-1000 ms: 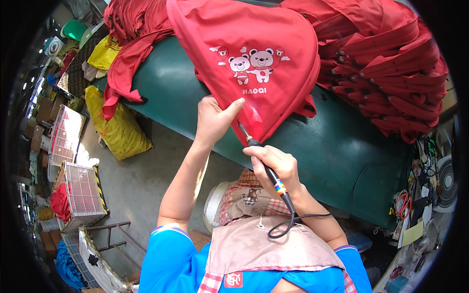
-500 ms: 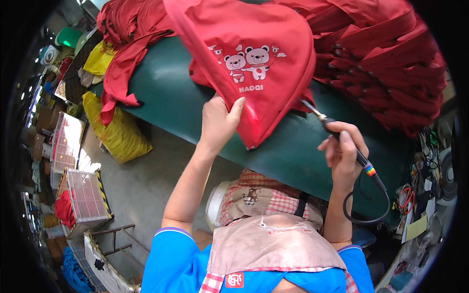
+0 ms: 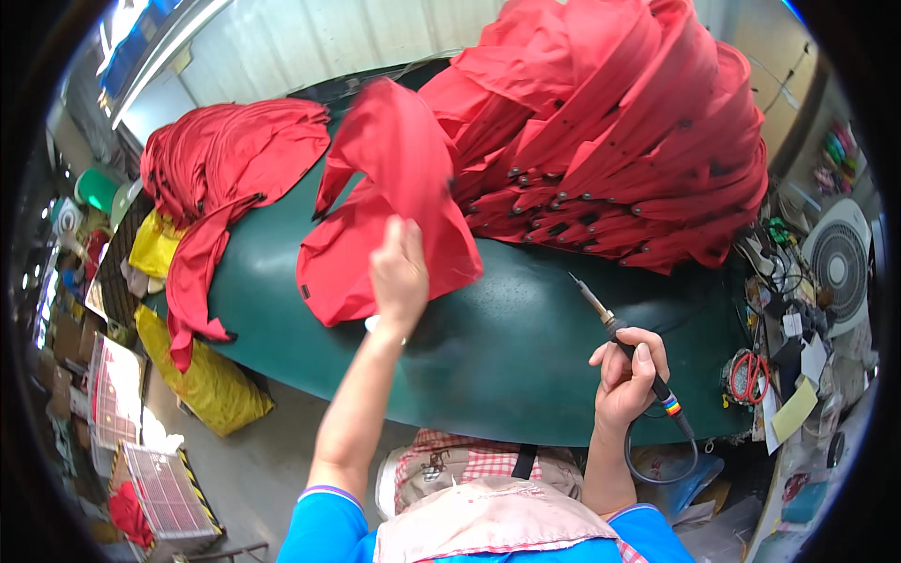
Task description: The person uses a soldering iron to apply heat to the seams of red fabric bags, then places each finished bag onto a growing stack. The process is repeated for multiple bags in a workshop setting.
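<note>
My left hand is closed on the near part of a red fabric piece, which lies partly raised and folded over the green table; some of it is smeared by motion. My right hand grips a soldering iron by its black handle, its thin metal tip pointing up and left over bare tabletop. A black cable loops down from the handle's rainbow-striped end. Behind the iron is a big heap of red fabric pieces with dark snaps.
The green table spans the middle. On its left is a smaller pile of red pieces, with a strip hanging over a yellow bag. At the right stand a fan and red-handled scissors. Wire crates are at lower left.
The printed front of the red piece has swung away and is out of sight; the piece is now folded farther left. The iron has drawn apart from it. My view has tilted up.
</note>
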### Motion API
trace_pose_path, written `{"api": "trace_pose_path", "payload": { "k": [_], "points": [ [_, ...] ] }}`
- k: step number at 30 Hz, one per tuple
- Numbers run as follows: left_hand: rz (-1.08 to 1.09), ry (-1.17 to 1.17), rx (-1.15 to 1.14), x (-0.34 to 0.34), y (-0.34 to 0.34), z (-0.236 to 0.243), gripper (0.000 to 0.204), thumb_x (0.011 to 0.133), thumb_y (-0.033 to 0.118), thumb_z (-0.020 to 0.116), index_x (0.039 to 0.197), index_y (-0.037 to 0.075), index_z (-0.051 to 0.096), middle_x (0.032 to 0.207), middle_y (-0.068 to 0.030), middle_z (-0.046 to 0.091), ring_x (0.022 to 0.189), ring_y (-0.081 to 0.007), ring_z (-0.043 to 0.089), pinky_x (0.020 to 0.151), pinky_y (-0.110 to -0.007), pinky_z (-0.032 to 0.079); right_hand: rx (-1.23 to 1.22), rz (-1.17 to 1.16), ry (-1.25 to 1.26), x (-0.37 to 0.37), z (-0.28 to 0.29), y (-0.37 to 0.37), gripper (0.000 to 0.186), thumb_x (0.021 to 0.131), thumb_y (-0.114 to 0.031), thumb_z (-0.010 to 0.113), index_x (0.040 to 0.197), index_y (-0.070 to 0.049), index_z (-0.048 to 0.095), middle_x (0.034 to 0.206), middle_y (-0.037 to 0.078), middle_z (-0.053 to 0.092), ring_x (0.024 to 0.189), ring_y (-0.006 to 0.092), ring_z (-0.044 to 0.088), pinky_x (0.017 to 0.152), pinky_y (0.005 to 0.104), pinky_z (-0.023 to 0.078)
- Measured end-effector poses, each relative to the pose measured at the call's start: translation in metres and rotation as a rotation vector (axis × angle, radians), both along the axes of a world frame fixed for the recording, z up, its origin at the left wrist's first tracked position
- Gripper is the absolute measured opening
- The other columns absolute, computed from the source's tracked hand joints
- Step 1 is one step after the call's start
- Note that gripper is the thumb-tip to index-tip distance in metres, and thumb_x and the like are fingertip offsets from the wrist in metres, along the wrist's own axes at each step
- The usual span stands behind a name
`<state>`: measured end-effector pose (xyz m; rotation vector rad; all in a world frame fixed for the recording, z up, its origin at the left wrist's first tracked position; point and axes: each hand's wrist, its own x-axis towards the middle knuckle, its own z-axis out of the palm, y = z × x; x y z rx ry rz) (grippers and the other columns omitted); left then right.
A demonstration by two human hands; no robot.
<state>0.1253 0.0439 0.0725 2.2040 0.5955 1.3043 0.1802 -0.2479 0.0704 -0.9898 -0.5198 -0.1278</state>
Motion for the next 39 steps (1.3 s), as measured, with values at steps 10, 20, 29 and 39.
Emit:
{"api": "trace_pose_path", "payload": {
  "k": [10,20,29,39],
  "points": [
    [-0.656,-0.273,0.104,0.271,0.043,0.148,0.034,0.107,0.03,0.052,0.104,-0.002,0.063,0.09,-0.021,0.065,0.077,-0.0283,0.059,0.076,-0.037,0.05,0.053,-0.222,-0.001,0.015,0.005,-0.021,0.032,0.099,-0.02,0.042,0.094,0.004,0.062,0.051,-0.002,0.035,0.041,0.0074,0.032,0.051,0.0294,0.046],
    [-0.364,0.168,0.336,0.238,0.002,0.097,0.055,0.096,0.034,0.061,0.142,0.007,0.05,0.119,-0.0236,0.065,0.12,-0.0427,0.058,0.101,-0.049,0.047,0.176,-0.215,0.035,0.021,0.004,-0.028,0.033,0.108,-0.032,0.039,0.111,-0.005,0.057,0.05,-0.005,0.032,0.039,0.0073,0.027,0.049,0.0269,0.036],
    [0.507,0.264,0.153,-0.119,0.201,-0.104,0.06,0.093,0.032,0.068,0.143,0.007,0.047,0.143,-0.0194,0.042,0.137,-0.0394,0.038,0.114,-0.05,0.032,0.373,0.508,0.193,0.061,-0.005,0.035,0.03,0.103,-0.017,0.052,0.127,-0.001,0.059,0.072,0.002,0.044,0.047,0.0077,0.029,0.054,0.0251,0.029],
    [1.364,0.282,-0.62,-0.364,0.367,-0.129,0.066,0.074,0.023,0.081,0.126,0.001,0.046,0.129,-0.0213,0.053,0.121,-0.039,0.054,0.104,-0.047,0.046,0.263,0.484,0.398,0.029,0.028,0.117,0.022,0.093,-0.024,0.058,0.109,-0.011,0.067,0.063,-0.002,0.037,0.045,0.0126,0.032,0.055,0.0297,0.034]
  ]
}}
